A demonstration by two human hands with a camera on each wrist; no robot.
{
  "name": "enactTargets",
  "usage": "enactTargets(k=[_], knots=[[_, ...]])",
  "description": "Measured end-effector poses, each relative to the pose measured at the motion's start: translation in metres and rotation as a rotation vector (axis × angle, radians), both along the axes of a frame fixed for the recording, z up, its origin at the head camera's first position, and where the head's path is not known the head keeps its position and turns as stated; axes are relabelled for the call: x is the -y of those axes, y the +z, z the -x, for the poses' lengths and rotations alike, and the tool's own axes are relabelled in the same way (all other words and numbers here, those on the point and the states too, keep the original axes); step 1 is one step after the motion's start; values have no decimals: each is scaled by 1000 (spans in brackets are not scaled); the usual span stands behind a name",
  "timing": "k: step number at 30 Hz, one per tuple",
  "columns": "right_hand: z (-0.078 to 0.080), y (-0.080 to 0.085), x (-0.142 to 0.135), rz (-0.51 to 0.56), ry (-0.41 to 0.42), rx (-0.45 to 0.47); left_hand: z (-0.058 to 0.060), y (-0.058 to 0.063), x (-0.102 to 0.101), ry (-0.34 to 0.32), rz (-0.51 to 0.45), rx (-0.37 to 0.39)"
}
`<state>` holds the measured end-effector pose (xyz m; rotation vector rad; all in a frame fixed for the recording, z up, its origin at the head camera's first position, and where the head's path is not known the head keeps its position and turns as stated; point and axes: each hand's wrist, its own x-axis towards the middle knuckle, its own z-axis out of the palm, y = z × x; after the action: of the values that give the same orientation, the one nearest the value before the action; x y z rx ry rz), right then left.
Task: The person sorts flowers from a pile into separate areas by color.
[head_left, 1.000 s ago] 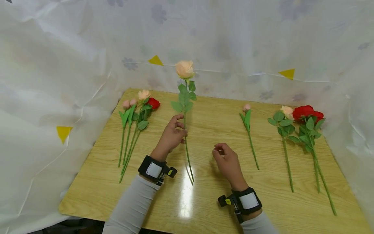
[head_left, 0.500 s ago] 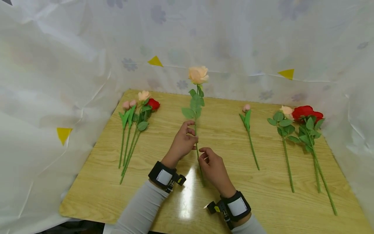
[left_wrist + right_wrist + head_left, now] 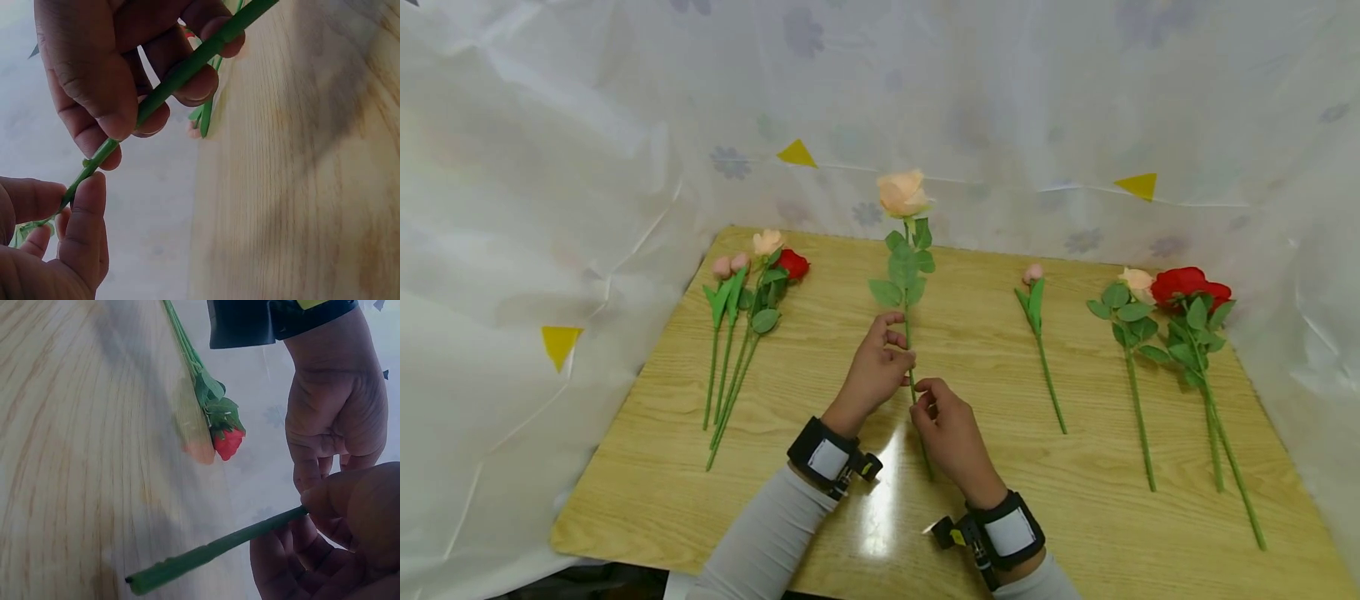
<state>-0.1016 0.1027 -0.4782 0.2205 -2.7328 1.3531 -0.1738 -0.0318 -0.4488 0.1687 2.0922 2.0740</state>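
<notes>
A peach rose [image 3: 903,193] stands nearly upright over the middle of the table, bloom at the top. My left hand [image 3: 872,372] pinches its green stem below the leaves, between thumb and fingers. Lower on the same stem, my right hand [image 3: 951,429] holds it with thumb and fingertips. In the left wrist view the stem [image 3: 187,69] runs slantwise past the fingers of both hands. The right wrist view has the cut end of the stem [image 3: 187,559] sticking out beyond my right hand, over the wooden table.
On the left lie pink tulips [image 3: 730,265], another peach rose [image 3: 768,242] and a red rose [image 3: 793,264]. To the right are one pink tulip [image 3: 1033,275], a peach rose [image 3: 1138,284] and red roses [image 3: 1183,287]. A white curtain [image 3: 962,100] surrounds the wooden table [image 3: 647,483].
My left hand has brought the peach rose to the right and slightly nearer. My right hand, apart from it a second ago, has moved left and taken hold of the lower stem.
</notes>
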Motion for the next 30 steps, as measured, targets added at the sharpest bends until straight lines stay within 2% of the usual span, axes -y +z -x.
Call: enactTargets(k=[2, 8, 9, 15, 20, 25, 30], knots=[[0, 1, 0, -1, -2, 6, -2, 5, 0, -5, 6, -4], [1, 3, -4, -39, -1, -8, -2, 4, -2, -26, 22, -18], [1, 4, -5, -51, 1, -9, 0, -2, -2, -27, 25, -23], [2, 7, -16, -99, -6, 9, 4, -12, 9, -20, 114, -17], [4, 6, -36, -114, -38, 30, 8, -18, 32, 6, 211, -31], [5, 6, -70, -147, -81, 50, 13, -23, 65, 49, 319, -28], [8, 10, -115, -202, -163, 73, 19, -20, 96, 61, 391, -52]])
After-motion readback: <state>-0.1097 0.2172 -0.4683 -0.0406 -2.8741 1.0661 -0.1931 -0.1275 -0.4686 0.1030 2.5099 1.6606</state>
